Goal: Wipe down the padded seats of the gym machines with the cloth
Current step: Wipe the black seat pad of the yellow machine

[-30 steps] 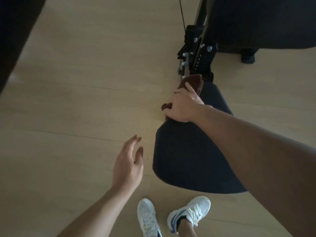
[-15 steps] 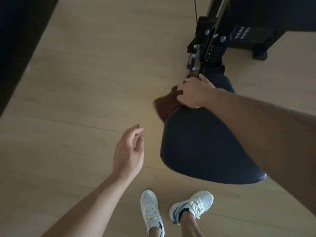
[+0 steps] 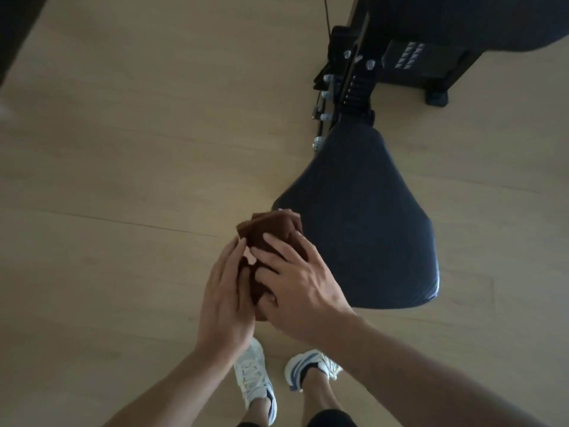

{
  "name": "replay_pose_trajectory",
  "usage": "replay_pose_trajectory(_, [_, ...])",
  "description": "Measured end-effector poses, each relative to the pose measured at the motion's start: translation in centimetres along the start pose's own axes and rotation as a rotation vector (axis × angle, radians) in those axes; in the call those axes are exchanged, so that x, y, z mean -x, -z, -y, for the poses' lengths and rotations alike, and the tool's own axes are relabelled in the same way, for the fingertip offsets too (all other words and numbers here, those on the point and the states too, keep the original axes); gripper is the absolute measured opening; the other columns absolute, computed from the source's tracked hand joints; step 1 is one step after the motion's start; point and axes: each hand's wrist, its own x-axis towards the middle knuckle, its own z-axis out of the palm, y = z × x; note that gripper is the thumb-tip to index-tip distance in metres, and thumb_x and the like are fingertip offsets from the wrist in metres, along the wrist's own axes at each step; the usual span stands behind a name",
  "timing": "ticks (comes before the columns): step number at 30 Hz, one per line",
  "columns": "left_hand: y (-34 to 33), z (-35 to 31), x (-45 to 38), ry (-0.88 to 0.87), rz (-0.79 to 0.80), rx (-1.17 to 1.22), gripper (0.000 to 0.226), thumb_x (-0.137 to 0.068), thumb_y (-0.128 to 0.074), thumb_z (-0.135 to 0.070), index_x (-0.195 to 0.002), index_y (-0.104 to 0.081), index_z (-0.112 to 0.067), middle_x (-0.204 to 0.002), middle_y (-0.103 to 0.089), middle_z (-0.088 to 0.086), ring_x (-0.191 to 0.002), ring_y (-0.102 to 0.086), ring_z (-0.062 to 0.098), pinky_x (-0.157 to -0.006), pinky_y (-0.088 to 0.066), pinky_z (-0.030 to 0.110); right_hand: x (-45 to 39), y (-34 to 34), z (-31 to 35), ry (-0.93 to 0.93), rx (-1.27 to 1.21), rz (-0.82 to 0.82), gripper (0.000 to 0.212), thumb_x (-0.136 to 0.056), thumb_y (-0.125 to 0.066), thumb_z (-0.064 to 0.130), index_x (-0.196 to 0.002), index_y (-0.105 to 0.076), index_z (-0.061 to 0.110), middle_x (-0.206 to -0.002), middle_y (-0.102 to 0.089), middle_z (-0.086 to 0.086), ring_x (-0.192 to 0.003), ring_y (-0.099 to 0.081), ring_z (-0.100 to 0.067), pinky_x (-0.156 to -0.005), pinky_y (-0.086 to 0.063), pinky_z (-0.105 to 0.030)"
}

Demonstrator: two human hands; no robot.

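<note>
A black padded seat [image 3: 366, 220] of a gym machine fills the right middle, wide end toward me. A brown cloth [image 3: 271, 232] is off the pad, held in the air just left of the seat's near left corner. My right hand [image 3: 295, 285] lies over the cloth from the right with fingers spread on it. Against the cloth's left side presses my left hand [image 3: 224, 297], fingers straight. Both hands hold the cloth between them; its lower part is hidden under them.
The seat's black post and frame [image 3: 354, 84] with bolts rise behind it, joined to a dark machine base [image 3: 431, 69]. A thin cable [image 3: 326, 13] runs up at the top. Light wooden floor [image 3: 123, 180] lies to the left. My white sneakers [image 3: 255, 377] stand below.
My right hand has pulled the cloth back off the seat's far left edge toward me. My left hand, open and empty before, has come in and now presses against the cloth.
</note>
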Motion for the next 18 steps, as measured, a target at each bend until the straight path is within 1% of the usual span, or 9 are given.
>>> replay_pose_trajectory(3, [-1.6, -0.4, 3.7, -0.072, -0.006, -0.071, 0.060, -0.103, -0.031, -0.044, -0.158, -0.020, -0.023, -0.166, -0.016, -0.005, -0.154, -0.016, 0.014, -0.121, -0.023, 0.044, 4.9, -1.0, -1.2, -0.049, 0.034, -0.178, 0.024, -0.091, -0.058, 0.026, -0.107, -0.076, 0.029, -0.147, -0.058, 0.000, -0.148, -0.039, -0.024, -0.118, -0.033, -0.054])
replay_pose_trajectory(6, [-3.2, -1.4, 5.7, -0.180, 0.049, -0.162, 0.073, -0.100, -0.030, -0.057, -0.160, -0.004, -0.027, -0.169, -0.001, -0.005, -0.156, -0.006, 0.019, -0.124, -0.014, 0.042, 8.5, -0.9, -2.5, -0.136, 0.078, -0.187, 0.044, -0.091, -0.056, 0.019, -0.131, -0.065, 0.032, -0.154, -0.050, -0.004, -0.150, -0.035, -0.027, -0.117, -0.035, -0.055])
replay_pose_trajectory(10, [-5.5, -3.5, 6.4, -0.428, 0.150, -0.338, 0.085, -0.094, -0.048, -0.045, -0.160, 0.000, -0.023, -0.169, -0.002, 0.007, -0.155, -0.009, 0.031, -0.124, -0.012, 0.046, 12.7, 0.3, -4.6, -0.361, 0.098, -0.198, 0.061, -0.085, -0.051, 0.014, -0.144, -0.053, 0.031, -0.158, -0.044, -0.008, -0.151, -0.032, -0.030, -0.117, -0.036, -0.055])
replay_pose_trajectory(12, [-7.1, -4.7, 7.1, -0.600, 0.260, -0.448, 0.091, -0.090, -0.059, -0.038, -0.160, -0.005, -0.018, -0.169, -0.005, 0.009, -0.155, -0.010, 0.031, -0.124, -0.011, 0.047, 14.8, 1.1, -6.1, -0.562, 0.075, -0.221, 0.067, -0.084, -0.052, 0.013, -0.149, -0.047, 0.030, -0.160, -0.039, -0.010, -0.151, -0.030, -0.031, -0.117, -0.036, -0.055])
replay_pose_trajectory(14, [-8.8, -6.0, 7.4, -0.662, 0.375, -0.564, 0.098, -0.083, -0.068, -0.036, -0.160, -0.011, -0.014, -0.169, -0.008, 0.009, -0.155, -0.010, 0.029, -0.125, -0.008, 0.045, 16.4, 1.6, -7.7, -0.763, 0.033, -0.224, 0.071, -0.084, -0.053, 0.013, -0.153, -0.041, 0.029, -0.163, -0.033, -0.007, -0.151, -0.031, -0.029, -0.113, -0.041, -0.054])
replay_pose_trajectory(15, [-9.6, -6.7, 7.3, -0.655, 0.405, -0.601, 0.097, -0.082, -0.068, -0.036, -0.160, -0.015, -0.012, -0.169, -0.009, 0.009, -0.155, -0.010, 0.028, -0.125, -0.006, 0.044, 16.8, 1.8, -8.4, -0.829, -0.011, -0.235, 0.071, -0.087, -0.051, 0.014, -0.155, -0.038, 0.032, -0.164, -0.030, -0.003, -0.149, -0.035, -0.026, -0.108, -0.048, -0.049])
replay_pose_trajectory(16, [-10.3, -7.4, 7.1, -0.637, 0.419, -0.617, 0.093, -0.084, -0.065, -0.037, -0.159, -0.018, -0.011, -0.168, -0.011, 0.009, -0.155, -0.010, 0.027, -0.125, -0.005, 0.044, 17.1, 1.8, -9.0, -0.870, -0.085, -0.263, 0.069, -0.092, -0.050, 0.014, -0.155, -0.035, 0.036, -0.165, -0.029, 0.004, -0.144, -0.044, -0.021, -0.096, -0.055, -0.039])
replay_pose_trajectory(17, [-10.9, -8.2, 6.8, -0.619, 0.426, -0.622, 0.087, -0.088, -0.062, -0.037, -0.159, -0.019, -0.010, -0.168, -0.012, 0.010, -0.155, -0.010, 0.027, -0.125, -0.005, 0.044, 17.1, 2.0, -9.5, -0.898, -0.186, -0.284, 0.069, -0.095, -0.051, 0.014, -0.155, -0.032, 0.042, -0.165, -0.027, 0.012, -0.135, -0.052, -0.010, -0.084, -0.055, -0.024])
replay_pose_trajectory(18, [-11.3, -8.9, 6.4, -0.607, 0.430, -0.624, 0.082, -0.092, -0.056, -0.038, -0.158, -0.019, -0.008, -0.168, -0.011, 0.011, -0.155, -0.009, 0.028, -0.125, -0.004, 0.044, 17.0, 1.9, -9.8, -0.897, -0.286, -0.288, 0.069, -0.097, -0.051, 0.015, -0.154, -0.029, 0.047, -0.164, -0.025, 0.019, -0.127, -0.050, 0.007, -0.078, -0.049, -0.010])
